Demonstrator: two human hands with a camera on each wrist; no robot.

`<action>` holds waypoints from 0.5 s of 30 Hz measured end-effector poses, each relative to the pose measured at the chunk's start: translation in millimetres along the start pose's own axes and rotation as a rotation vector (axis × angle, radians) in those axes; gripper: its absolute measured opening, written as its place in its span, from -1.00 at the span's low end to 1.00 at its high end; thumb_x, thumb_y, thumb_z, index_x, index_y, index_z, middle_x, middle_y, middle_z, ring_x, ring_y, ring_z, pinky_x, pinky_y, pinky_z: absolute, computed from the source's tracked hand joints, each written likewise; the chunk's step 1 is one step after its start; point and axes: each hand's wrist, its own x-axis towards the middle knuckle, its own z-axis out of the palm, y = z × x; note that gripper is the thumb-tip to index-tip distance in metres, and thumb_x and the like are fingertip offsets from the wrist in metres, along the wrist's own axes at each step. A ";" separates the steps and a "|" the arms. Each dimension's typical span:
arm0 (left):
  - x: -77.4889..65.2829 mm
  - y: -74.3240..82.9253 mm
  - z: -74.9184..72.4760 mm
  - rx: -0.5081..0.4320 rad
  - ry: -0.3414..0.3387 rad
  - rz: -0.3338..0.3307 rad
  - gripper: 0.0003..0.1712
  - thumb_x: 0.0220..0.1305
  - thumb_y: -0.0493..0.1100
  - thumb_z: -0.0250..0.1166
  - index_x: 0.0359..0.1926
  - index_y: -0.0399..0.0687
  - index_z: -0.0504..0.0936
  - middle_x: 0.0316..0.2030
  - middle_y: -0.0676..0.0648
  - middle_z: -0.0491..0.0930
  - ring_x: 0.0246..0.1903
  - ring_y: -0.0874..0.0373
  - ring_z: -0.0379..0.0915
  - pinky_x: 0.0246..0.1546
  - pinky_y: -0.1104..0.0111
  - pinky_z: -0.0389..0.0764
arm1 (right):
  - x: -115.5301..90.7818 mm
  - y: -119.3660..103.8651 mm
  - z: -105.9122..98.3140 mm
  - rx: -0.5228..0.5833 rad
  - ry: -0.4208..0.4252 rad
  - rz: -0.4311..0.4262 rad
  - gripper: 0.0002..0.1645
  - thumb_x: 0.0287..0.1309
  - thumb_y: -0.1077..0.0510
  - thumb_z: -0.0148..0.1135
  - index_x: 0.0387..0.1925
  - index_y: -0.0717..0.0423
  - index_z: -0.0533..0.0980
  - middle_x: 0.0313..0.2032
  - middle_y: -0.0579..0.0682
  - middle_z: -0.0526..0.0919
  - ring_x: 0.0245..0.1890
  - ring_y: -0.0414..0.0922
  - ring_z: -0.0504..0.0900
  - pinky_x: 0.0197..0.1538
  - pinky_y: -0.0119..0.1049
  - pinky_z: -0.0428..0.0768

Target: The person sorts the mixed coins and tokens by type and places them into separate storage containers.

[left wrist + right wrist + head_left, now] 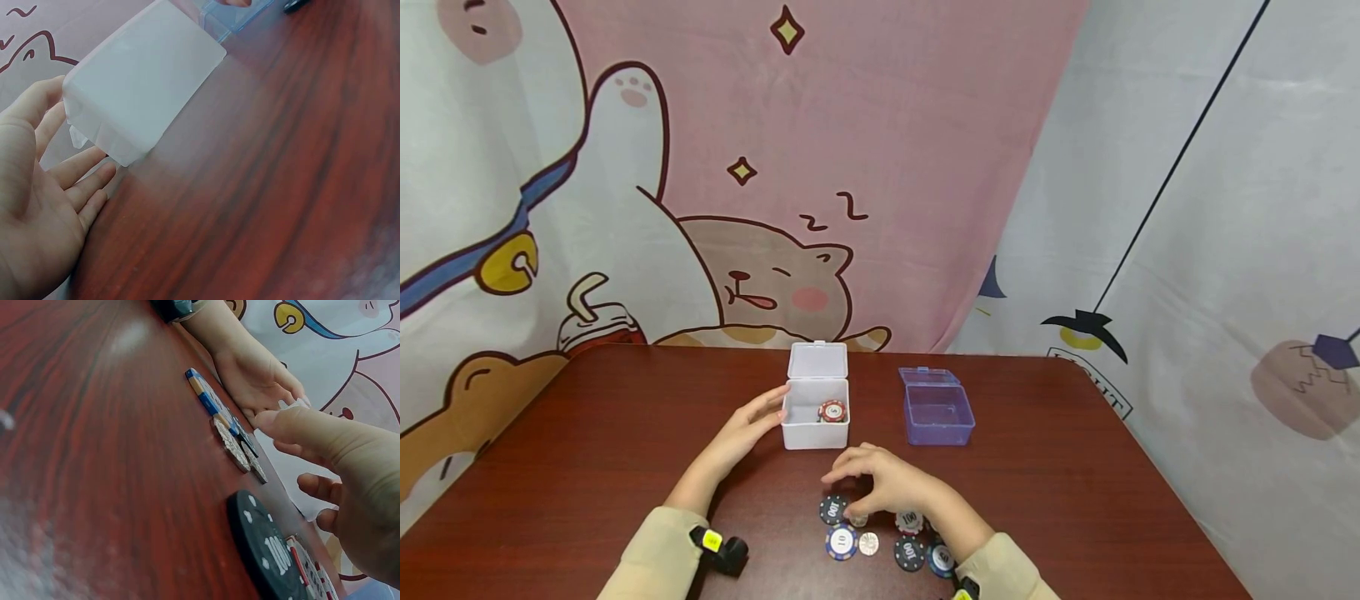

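Observation:
My left hand (737, 435) rests its fingertips against the left side of an open-lidded white plastic box (816, 437); the fingers are mostly straight in the left wrist view. Inside the box's right part lies a red-and-white poker chip (832, 411). Over the loose chips hovers my right hand (889, 482), thumb and fingers apart with nothing between them. Below its thumb lie a black poker chip (832, 508), a blue-and-white poker chip (841, 542) and a silver coin (868, 544). Another silver coin is partly hidden by the thumb.
To the right of the white box stands a translucent purple box (940, 433), lid tipped back. More chips lie by the right wrist, among them a black one (910, 552) and a blue one (940, 560), partly covered by the arm. A printed cloth hangs behind the table.

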 end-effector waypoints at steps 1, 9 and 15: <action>0.0 0.1 0.1 0.002 0.000 -0.004 -0.42 0.40 -0.17 0.14 0.40 -0.06 0.28 0.31 -0.28 0.29 0.26 -0.19 0.22 0.21 -0.15 0.14 | -0.2 0.3 0.4 0.000 -0.007 0.000 -0.44 -0.09 0.20 0.51 0.05 0.02 0.61 -0.01 -0.30 0.55 -0.05 -0.34 0.37 0.01 -0.37 0.41; -7.9 22.6 3.9 0.004 -0.005 -0.003 -0.43 0.40 -0.23 0.11 0.38 -0.22 0.26 0.29 -0.37 0.27 0.25 -0.28 0.19 0.20 -0.18 0.12 | -0.3 2.2 3.3 -0.059 -0.050 0.004 -0.46 -0.07 0.19 0.48 0.04 -0.05 0.62 -0.03 -0.31 0.55 -0.05 -0.36 0.36 0.02 -0.40 0.39; -10.6 28.3 4.7 0.033 -0.009 0.010 -0.42 0.40 -0.22 0.11 0.38 -0.25 0.24 0.28 -0.39 0.27 0.24 -0.28 0.21 0.18 -0.18 0.18 | 1.1 4.1 5.7 -0.101 -0.057 0.003 -0.46 -0.07 0.18 0.48 0.05 -0.09 0.62 -0.04 -0.33 0.54 -0.04 -0.36 0.36 0.03 -0.42 0.38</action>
